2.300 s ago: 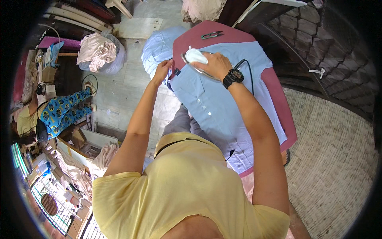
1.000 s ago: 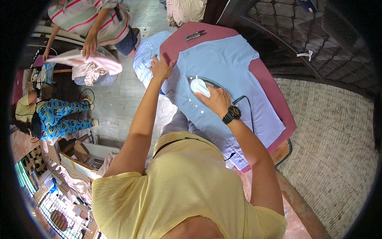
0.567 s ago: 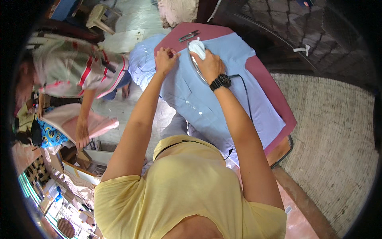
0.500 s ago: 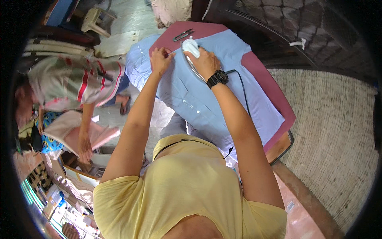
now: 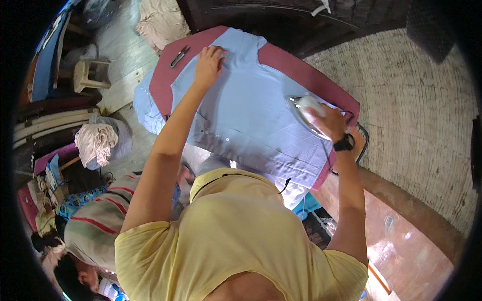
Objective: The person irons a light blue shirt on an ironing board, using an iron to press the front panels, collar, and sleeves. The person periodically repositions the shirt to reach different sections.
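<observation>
A light blue buttoned shirt (image 5: 241, 98) lies spread over a maroon-covered ironing board (image 5: 301, 70). My right hand (image 5: 330, 122), with a black watch at its wrist, grips a white clothes iron (image 5: 310, 108). The iron rests on the cloth near the board's right end, slightly blurred. Toward the far side of the shirt, my left hand (image 5: 210, 64) presses on the fabric with curled fingers, seeming to pinch it. Small dark-handled thread snips (image 5: 179, 56) lie on bare maroon cover just left of that hand. Several pale buttons (image 5: 217, 137) line the shirt's near side.
At the lower left a person in a striped shirt (image 5: 108, 220) bends low. Beyond stand a beige plastic stool (image 5: 90, 75) and a bag with cloth (image 5: 98, 140). Another light blue garment (image 5: 146, 108) hangs off the board's left side. A dark metal door (image 5: 281, 22) is behind.
The iron in my right hand has slid right and nearer me across the shirt. My left hand now lies farther across the cloth. The view has turned, and the other person bends lower.
</observation>
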`<action>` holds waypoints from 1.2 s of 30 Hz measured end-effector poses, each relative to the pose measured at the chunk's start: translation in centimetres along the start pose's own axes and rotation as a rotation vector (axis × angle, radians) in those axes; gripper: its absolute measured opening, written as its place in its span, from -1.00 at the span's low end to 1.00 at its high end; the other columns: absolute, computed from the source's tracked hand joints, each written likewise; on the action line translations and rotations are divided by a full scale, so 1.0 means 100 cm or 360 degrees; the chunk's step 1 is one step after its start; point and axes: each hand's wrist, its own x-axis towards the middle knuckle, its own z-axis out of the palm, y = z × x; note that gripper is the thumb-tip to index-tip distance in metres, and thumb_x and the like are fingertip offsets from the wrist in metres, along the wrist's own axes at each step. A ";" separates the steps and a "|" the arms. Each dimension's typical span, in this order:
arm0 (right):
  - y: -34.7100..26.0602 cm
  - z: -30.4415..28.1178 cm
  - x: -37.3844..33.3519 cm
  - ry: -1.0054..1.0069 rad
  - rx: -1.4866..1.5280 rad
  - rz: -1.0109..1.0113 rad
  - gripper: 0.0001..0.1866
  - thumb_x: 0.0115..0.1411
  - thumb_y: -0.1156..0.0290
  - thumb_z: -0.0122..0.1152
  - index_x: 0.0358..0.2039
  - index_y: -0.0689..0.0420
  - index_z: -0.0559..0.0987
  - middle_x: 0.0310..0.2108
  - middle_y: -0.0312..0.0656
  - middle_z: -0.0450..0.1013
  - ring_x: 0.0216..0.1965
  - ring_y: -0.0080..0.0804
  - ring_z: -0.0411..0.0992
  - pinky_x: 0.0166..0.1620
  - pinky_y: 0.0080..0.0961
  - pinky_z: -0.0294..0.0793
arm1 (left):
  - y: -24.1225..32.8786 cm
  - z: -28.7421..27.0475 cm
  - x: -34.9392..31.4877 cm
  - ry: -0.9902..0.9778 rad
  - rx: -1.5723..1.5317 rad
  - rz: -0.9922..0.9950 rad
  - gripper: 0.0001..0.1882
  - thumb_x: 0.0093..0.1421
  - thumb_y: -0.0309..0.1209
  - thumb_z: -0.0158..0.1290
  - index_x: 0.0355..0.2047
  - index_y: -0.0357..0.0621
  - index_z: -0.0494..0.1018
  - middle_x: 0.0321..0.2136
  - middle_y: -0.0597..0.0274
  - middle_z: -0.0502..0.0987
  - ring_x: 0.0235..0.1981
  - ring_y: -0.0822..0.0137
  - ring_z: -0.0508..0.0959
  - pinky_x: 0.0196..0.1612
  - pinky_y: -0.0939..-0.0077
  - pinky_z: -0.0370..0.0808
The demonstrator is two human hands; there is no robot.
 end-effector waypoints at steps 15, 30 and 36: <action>0.037 0.045 0.001 0.0350 0.0177 0.0007 -0.39 0.30 -0.23 -0.14 -0.20 0.02 0.65 -0.54 0.03 0.55 -0.40 0.06 0.55 -0.30 -0.08 0.53 | 0.037 0.047 0.083 -0.1074 0.0328 0.0574 -0.69 0.11 -0.13 0.21 -0.25 -0.03 0.51 -0.10 0.32 0.49 0.00 0.18 0.35 0.00 0.20 0.28; -0.095 0.027 0.075 0.0160 0.0564 -0.0185 -0.30 0.10 -0.31 0.16 -0.30 0.22 0.61 -0.38 0.17 0.56 -0.27 0.18 0.53 -0.19 0.00 0.49 | -0.002 0.080 0.074 -0.0708 -0.0900 -0.0217 -0.88 -0.03 -0.50 0.29 -0.52 -0.19 0.54 -0.52 0.15 0.57 -0.44 0.20 0.55 -0.26 0.34 0.47; -0.101 0.037 0.085 0.0287 0.0430 -0.0191 -0.31 0.07 -0.29 0.21 -0.28 0.22 0.63 -0.38 0.15 0.56 -0.30 0.17 0.54 -0.22 -0.04 0.50 | 0.000 0.079 0.079 -0.0640 -0.0792 -0.0071 -0.87 -0.04 -0.53 0.30 -0.52 -0.21 0.54 -0.53 0.15 0.57 -0.48 0.25 0.57 -0.31 0.40 0.50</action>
